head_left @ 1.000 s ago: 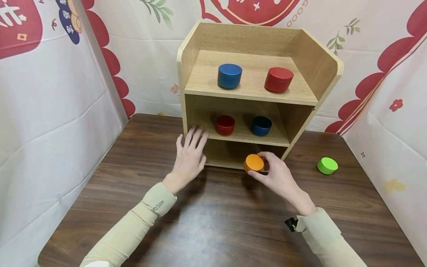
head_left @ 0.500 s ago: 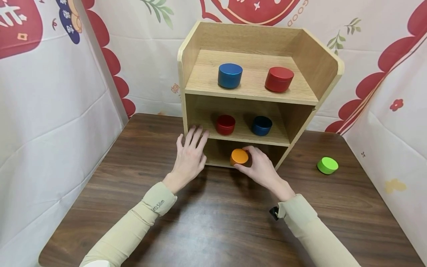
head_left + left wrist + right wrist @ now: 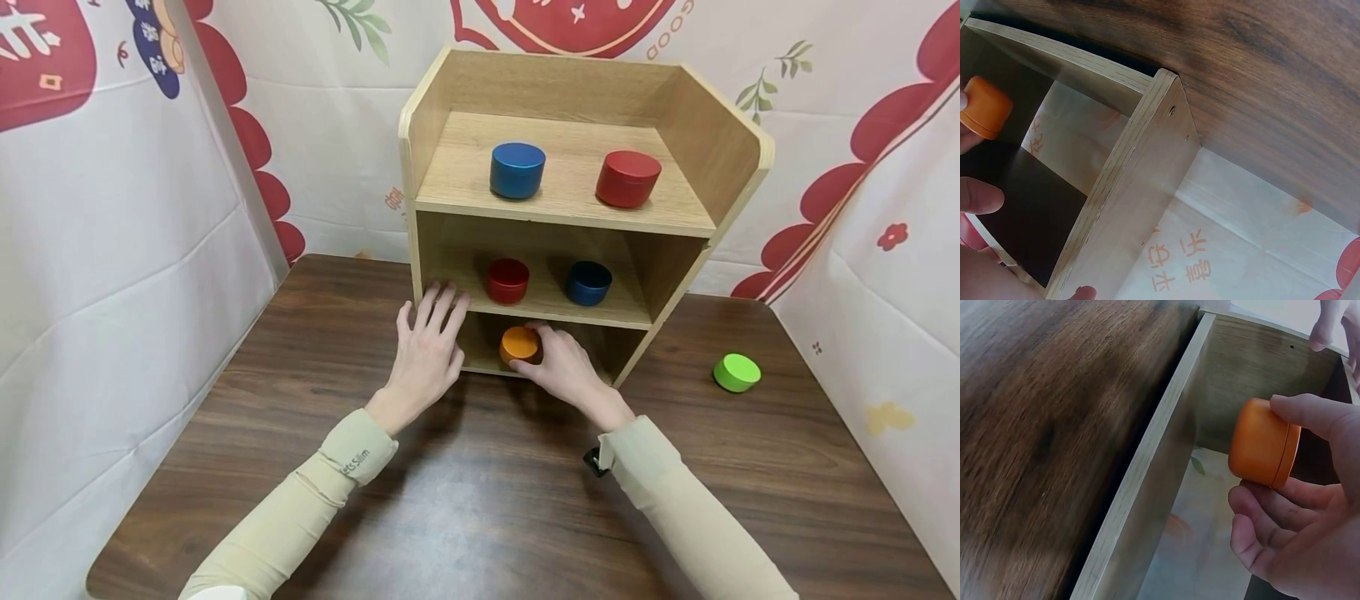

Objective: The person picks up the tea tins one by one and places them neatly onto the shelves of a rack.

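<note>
In the head view my right hand [image 3: 562,367] pinches an orange round tin [image 3: 519,346] between thumb and fingers, at the lowest compartment of the wooden shelf [image 3: 566,218]. The right wrist view shows the tin [image 3: 1263,444] tipped on its side above the compartment's floor, with the thumb on one side and fingertips on the other. My left hand [image 3: 426,346] rests against the shelf's left front edge, fingers spread and fairly straight. Its thumb [image 3: 982,195] shows inside the lower compartment in the left wrist view.
A blue tin [image 3: 517,171] and a red tin [image 3: 628,179] stand on the top shelf. Another red tin [image 3: 507,281] and a dark blue tin [image 3: 588,283] stand on the middle one. A green tin [image 3: 737,372] lies on the brown table [image 3: 480,517], right of the shelf.
My right hand has carried the orange tin leftward and into the lowest compartment from in front of its right part. The left hand has stayed in place.
</note>
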`<state>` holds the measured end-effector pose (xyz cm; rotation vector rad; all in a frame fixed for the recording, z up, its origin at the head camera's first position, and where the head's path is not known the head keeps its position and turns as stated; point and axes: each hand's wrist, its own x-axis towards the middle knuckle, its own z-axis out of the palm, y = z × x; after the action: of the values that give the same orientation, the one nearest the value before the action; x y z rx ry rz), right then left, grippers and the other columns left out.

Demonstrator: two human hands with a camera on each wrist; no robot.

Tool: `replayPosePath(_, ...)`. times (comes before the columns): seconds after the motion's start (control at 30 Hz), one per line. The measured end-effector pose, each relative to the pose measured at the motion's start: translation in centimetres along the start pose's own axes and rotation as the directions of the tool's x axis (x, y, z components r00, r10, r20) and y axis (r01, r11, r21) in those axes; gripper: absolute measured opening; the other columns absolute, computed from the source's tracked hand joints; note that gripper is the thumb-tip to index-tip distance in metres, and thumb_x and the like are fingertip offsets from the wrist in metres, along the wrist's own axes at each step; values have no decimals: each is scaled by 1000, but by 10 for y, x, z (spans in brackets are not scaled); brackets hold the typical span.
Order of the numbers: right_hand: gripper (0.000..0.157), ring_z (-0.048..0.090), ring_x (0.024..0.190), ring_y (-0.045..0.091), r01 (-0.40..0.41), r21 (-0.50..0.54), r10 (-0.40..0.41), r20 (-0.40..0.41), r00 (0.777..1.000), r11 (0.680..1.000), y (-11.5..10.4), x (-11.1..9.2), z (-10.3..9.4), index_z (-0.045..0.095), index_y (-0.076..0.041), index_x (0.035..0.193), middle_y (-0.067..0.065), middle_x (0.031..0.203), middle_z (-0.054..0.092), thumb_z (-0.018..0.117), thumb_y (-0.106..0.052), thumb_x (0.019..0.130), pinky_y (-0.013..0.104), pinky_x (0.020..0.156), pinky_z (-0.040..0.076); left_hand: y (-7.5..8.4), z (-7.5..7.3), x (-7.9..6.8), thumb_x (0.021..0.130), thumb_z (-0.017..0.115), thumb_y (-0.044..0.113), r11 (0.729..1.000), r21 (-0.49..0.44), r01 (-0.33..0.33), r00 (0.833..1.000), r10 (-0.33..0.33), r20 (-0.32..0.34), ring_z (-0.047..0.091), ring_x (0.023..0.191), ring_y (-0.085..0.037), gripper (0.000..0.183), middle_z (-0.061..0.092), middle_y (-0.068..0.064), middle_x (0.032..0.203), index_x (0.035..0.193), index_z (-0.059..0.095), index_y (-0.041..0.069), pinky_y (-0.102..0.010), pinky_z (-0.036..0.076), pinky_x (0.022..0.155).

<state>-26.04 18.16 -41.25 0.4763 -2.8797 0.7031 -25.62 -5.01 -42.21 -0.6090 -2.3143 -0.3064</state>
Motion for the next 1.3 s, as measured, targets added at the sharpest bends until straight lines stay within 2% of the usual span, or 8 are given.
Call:
replayPosePath(0.63,65,67,85,27,-65,-17,66,72,995,998,-3,18,25,53,-9,131,12,106,70,73,-43,79,41,66,53,1,-1,0,78,56,11,1000,7,5,1000,-5,18,29,143,-31,68,39,-11,151,144,40,13,-63,28,104)
replayPosePath(1.0,64,67,89,29,-73,-50,78,98,992,996,-3,22,32,53,-12,131,13,107,69,73,-45,79,43,68,53,1,-1,0,78,58,11,1000,20,4,1000,-4,23,30,143,-31,69,39,-11,150,144,40,14,-63,28,104)
replayPosePath(1.3,62,66,90,28,-61,-55,65,85,994,997,-1,23,37,54,-10,128,13,107,68,74,-43,79,44,69,53,1,-2,1,78,57,11,1000,20,12,999,-12,32,29,144,-30,68,39,-10,151,144,39,14,-62,27,105)
